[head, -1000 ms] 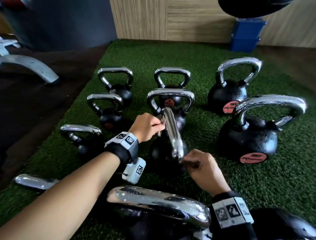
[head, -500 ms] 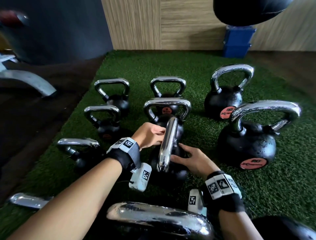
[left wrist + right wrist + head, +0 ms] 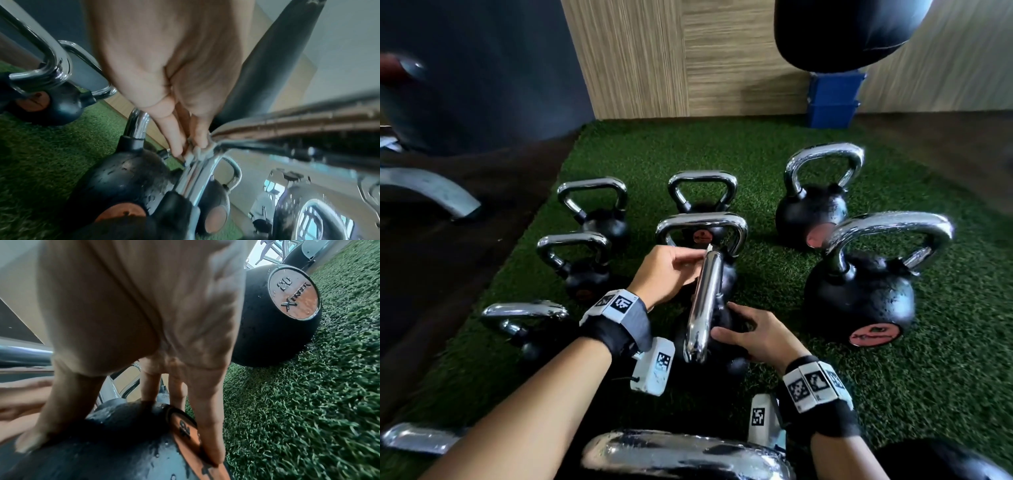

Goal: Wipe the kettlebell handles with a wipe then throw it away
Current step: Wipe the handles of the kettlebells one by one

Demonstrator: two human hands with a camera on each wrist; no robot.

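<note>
Several black kettlebells with chrome handles stand on green turf (image 3: 774, 171). The middle kettlebell's handle (image 3: 703, 301) points away from me. At its far end my left hand (image 3: 697, 258) pinches a small pale wipe (image 3: 709, 247). The left wrist view shows the left hand's fingertips (image 3: 180, 146) pressing the wipe (image 3: 200, 151) onto the chrome bar (image 3: 195, 175). My right hand (image 3: 743, 330) rests spread on that kettlebell's black body beside the handle's near end. In the right wrist view its fingers (image 3: 207, 426) lie over the wet ball (image 3: 115, 443) and its orange label (image 3: 185, 431).
A larger kettlebell (image 3: 859, 301) stands close on the right, and smaller ones (image 3: 575, 260) on the left. Another chrome handle (image 3: 681, 452) lies just below my wrists. Blue bins (image 3: 832, 102) sit by the wooden wall under a hanging black bag (image 3: 842, 31). A metal frame leg (image 3: 431, 192) is far left.
My right hand left the near end of the handle and came down spread on the kettlebell's body. The left hand stayed at the far end with the wipe.
</note>
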